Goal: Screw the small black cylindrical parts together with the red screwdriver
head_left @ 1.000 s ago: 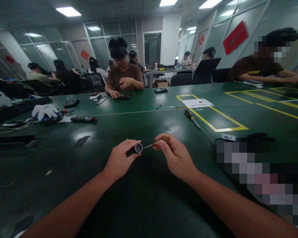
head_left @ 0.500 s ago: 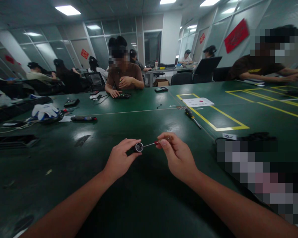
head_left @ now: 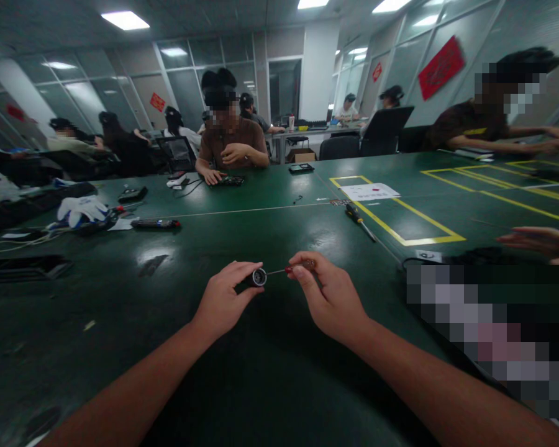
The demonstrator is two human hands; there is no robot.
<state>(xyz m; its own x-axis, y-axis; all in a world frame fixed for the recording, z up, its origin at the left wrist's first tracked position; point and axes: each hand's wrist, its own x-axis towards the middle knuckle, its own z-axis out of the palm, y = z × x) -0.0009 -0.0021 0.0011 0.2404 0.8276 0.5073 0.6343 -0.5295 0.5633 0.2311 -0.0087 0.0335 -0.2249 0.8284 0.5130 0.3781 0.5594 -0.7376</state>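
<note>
While your left hand (head_left: 223, 295) grips a black tube (head_left: 259, 277), your right hand (head_left: 330, 295) pinches a screwdriver (head_left: 289, 269) beside it, shaft pointing toward the tube.

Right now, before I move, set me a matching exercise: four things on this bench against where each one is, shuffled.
1. dark cylinder
2. thin red-collared tool
3. white gloves
4. black-and-yellow screwdriver

A. beside the yellow tape
B. in the right hand
C. on the table's left side
D. in the left hand

Pairs: 1-D, 2-B, 3-C, 4-A
</note>
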